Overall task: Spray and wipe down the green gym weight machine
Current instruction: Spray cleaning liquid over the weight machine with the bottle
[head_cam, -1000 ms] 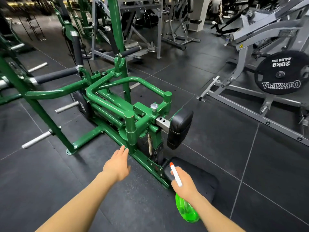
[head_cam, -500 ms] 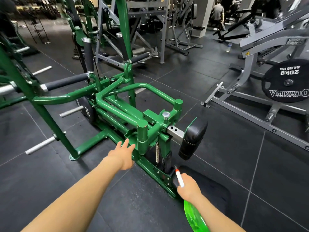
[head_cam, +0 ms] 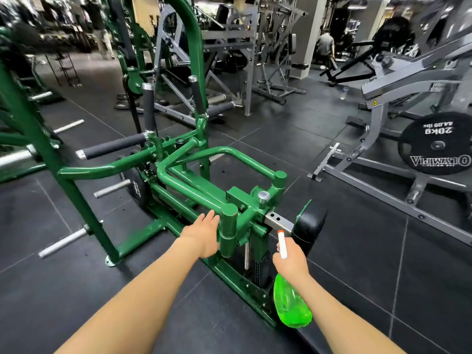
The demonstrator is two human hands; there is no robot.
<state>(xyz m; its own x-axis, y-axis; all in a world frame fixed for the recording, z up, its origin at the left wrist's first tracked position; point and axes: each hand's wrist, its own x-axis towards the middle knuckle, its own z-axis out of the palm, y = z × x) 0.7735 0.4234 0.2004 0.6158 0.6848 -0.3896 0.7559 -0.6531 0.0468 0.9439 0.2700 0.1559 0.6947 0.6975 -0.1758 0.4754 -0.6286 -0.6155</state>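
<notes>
The green machine (head_cam: 194, 180) stands on the floor straight ahead, its long axis running away to the upper left. The left hand (head_cam: 201, 233), fingers straight and released, is nearer, just beside the upright post (head_cam: 229, 231); contact is unclear. The right hand (head_cam: 290, 259) grasps the spray bottle (head_cam: 291, 302), nozzle toward the black pad (head_cam: 310, 226). No cloth shows.

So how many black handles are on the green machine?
4: the left handle lies sideways, the near upright handle and far upright handle stand up, the right handle sticks out. Others may be hidden.
</notes>
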